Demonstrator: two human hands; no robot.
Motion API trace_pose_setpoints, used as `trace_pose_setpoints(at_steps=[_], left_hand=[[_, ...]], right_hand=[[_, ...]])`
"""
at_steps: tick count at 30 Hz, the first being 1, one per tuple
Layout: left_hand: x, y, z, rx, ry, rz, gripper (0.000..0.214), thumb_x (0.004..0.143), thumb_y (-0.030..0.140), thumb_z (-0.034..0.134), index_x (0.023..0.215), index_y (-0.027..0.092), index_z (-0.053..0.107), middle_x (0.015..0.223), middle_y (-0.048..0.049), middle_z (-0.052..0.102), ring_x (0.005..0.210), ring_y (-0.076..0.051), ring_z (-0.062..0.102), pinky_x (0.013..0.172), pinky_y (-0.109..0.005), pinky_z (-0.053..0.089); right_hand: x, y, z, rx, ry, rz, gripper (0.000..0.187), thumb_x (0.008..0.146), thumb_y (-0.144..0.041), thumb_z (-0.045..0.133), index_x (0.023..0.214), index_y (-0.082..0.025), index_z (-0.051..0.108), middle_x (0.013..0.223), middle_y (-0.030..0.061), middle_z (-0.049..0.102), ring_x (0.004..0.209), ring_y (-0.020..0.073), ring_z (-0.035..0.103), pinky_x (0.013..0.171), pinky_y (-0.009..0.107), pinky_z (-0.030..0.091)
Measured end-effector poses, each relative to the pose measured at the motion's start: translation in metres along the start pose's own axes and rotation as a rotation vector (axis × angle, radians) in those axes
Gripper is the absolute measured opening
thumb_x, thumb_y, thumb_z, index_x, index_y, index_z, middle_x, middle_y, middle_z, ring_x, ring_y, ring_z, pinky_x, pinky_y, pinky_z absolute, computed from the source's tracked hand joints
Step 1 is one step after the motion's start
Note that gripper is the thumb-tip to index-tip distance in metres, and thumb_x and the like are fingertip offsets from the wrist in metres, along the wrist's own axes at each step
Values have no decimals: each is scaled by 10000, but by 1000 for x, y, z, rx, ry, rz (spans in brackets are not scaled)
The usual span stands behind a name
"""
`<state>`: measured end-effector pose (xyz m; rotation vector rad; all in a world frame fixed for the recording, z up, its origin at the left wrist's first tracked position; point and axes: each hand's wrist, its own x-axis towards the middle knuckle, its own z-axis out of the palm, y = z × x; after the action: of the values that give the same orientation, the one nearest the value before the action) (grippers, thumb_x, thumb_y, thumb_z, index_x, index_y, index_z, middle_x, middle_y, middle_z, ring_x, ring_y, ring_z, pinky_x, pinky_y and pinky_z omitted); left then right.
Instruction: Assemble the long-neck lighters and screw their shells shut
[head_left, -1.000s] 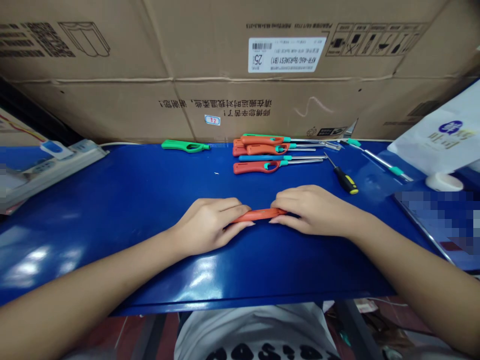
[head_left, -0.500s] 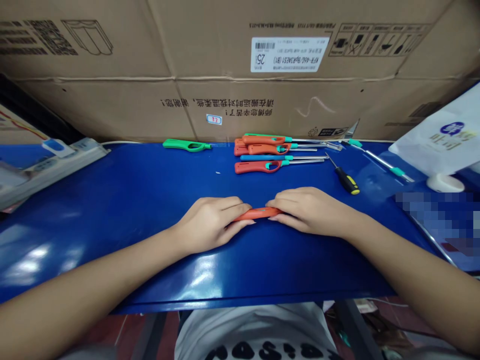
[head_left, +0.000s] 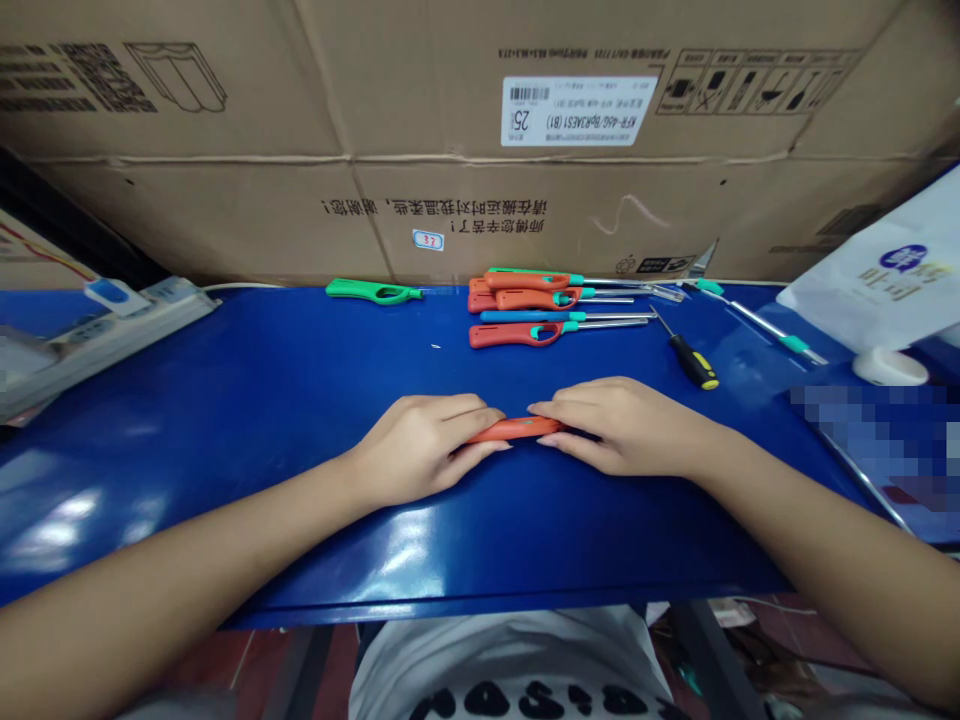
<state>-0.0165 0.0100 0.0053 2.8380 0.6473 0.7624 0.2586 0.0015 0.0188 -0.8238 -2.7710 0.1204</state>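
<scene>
An orange lighter handle (head_left: 517,429) lies level between my two hands, above the blue table. My left hand (head_left: 427,445) is closed on its left end, thumb and fingers pinching it. At the other end, my right hand (head_left: 611,425) grips it between thumb and fingertips. Both ends of the handle are covered by my fingers, and no metal tube shows on it. Beyond my hands lies a pile of long-nosed lighters, a red lighter (head_left: 514,334) nearest, with orange and blue ones behind it.
A green lighter handle (head_left: 367,290) lies at the back, left of the pile. On the right are a black-and-yellow screwdriver (head_left: 696,364), a loose metal tube (head_left: 769,328) with teal ends and a white bag (head_left: 877,260). A power strip (head_left: 142,325) sits left; a cardboard box (head_left: 262,210) stands behind.
My right hand's fingers have shifted and parted slightly on the orange handle, showing a little more of its right end. My left hand stays put.
</scene>
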Motion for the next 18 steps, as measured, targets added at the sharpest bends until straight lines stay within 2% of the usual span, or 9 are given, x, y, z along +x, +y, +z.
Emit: trace_pose_setpoints(at_steps=[5,7,11,13,18], left_hand=[[1,1,3,-40,-11,-27,265,1009,328,571,1137,130,692,940,-69,733,784,-160,702,700,-248,548],[1,1,3,-64,31,-34,263,991,336,606,1133,134,696,935,-68,738,793,-158,708,716,-241,559],[3,-3,0,-146,199,-56,317,893,337,745,1133,133,707,970,-82,752,864,-167,724,818,-240,580],[4,-6,-2,-177,265,-75,306,877,296,763,1128,128,716,985,-91,757,877,-169,726,838,-246,586],[4,-11,-5,-200,302,-23,202,910,209,708,1092,125,738,1028,-102,774,927,-170,742,878,-240,594]], right_hand=[[1,-3,-1,4,32,-33,336,1054,-296,409,1042,-124,698,789,56,689,694,172,620,673,298,467],[1,-3,-2,-2,52,-29,325,1049,-288,417,1011,-129,698,762,48,674,670,168,606,658,295,464],[-3,7,-6,28,117,13,263,1027,-255,462,1028,-129,693,843,78,716,738,181,660,704,296,506],[-6,16,-8,29,175,24,226,1009,-229,491,1049,-131,691,907,98,736,788,192,688,730,299,529],[-12,29,-12,-29,268,32,215,969,-190,526,1100,-170,696,964,95,756,857,215,719,774,316,568]])
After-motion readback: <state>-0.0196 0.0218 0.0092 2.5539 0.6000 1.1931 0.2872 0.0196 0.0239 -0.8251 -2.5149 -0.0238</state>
